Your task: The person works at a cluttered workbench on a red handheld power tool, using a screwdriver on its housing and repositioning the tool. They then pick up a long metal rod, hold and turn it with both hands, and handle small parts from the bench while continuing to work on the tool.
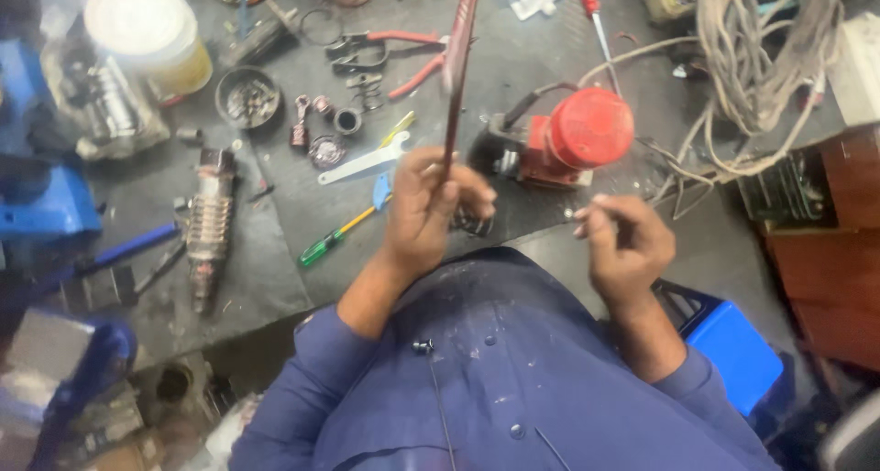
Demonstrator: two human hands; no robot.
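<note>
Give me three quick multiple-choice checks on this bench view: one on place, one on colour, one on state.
1. Where does the green-handled screwdriver lie?
A. beside the red motor
B. on the mat by the left hand
C. on the blue stool

2. What colour is the round cap of the motor unit?
A. red
B. yellow
C. grey

3. What is the left hand doing?
A. lying flat on the bench
B. holding a thin red-brown strip upright
C. gripping the pliers

Answers: 1 B, it lies just outward of that wrist; 2 A, the cap is plainly red; 3 B, fingers pinch the strip's lower end, raised above the mat.
</note>
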